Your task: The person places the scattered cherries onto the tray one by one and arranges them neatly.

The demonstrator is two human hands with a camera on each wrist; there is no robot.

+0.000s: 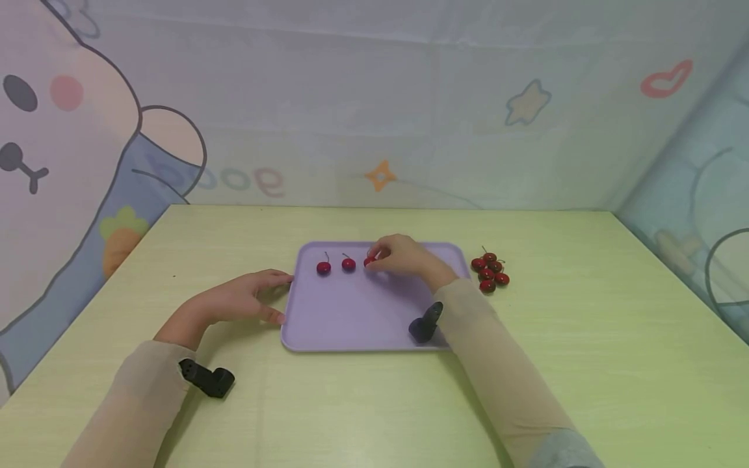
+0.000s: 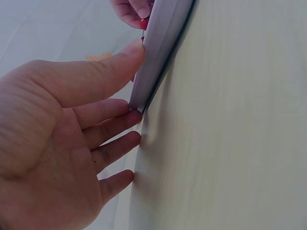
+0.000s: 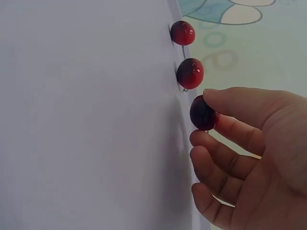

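On the tray (image 1: 351,325), right hand (image 1: 404,255) fingers (image 3: 225,103) pinching a cherry (image 3: 202,114), left hand (image 1: 246,299) fingers (image 2: 112,127) straight, touching its edge

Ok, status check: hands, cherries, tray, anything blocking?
Right hand pinches third cherry at tray surface, in line with two cherries already there. Left hand open, steadying tray's left edge. Cherry pile waits right of tray. Nothing blocking.
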